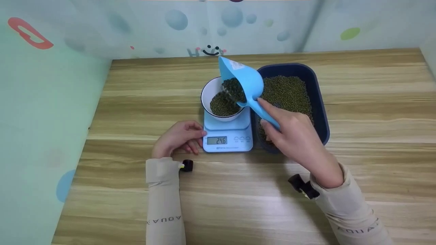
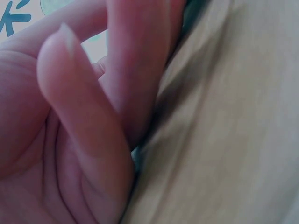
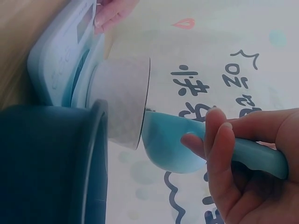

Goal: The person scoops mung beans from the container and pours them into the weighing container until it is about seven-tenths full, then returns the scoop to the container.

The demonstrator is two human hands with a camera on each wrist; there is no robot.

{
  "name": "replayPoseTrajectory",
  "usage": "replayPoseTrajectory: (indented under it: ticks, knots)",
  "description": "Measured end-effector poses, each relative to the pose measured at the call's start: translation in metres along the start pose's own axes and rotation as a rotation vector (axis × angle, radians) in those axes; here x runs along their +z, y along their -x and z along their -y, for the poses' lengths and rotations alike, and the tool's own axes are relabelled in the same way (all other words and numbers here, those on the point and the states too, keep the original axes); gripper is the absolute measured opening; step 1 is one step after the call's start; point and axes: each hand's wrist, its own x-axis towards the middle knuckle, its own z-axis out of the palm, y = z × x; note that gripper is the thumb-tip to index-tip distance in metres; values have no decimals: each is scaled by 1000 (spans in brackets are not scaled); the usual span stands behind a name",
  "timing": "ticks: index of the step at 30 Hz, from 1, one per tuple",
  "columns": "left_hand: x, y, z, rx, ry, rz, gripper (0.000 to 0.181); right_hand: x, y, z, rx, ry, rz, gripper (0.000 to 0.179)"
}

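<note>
My right hand [image 1: 295,131] grips the handle of a light blue scoop [image 1: 250,80], tilted over a white bowl [image 1: 208,97] with a dark rim. Dark green beans [image 1: 233,89] lie in the scoop's mouth, and a heap of beans [image 1: 223,104] sits in the bowl below. The bowl stands on a light blue kitchen scale [image 1: 228,145], whose display reads 24.6. In the right wrist view the scoop [image 3: 170,144] overlaps the bowl's rim. At the scale's left edge my left hand [image 1: 180,136] rests with loosely bent fingers, fingertips right at its side.
A dark blue tub [image 1: 322,112] of beans stands just right of the scale, partly under my right hand. Behind the wooden table [image 1: 143,102] rises a patterned wall [image 1: 153,23]; another wall [image 1: 41,112] borders it on the left.
</note>
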Motion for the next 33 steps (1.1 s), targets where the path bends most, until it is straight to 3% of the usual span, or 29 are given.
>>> replayPoseTrajectory:
  ticks: [7, 19, 33]
  knots:
    - [-3, -10, 16, 16, 5, -14, 35, 0, 0, 0, -11, 14, -16, 43]
    - [-1, -10, 14, 20, 10, -46, 35, -1, 0, 0, -41, 39, -30, 44]
    - [-1, -10, 14, 10, 2, -40, 37, -1, 0, 0, -68, 65, -50, 44]
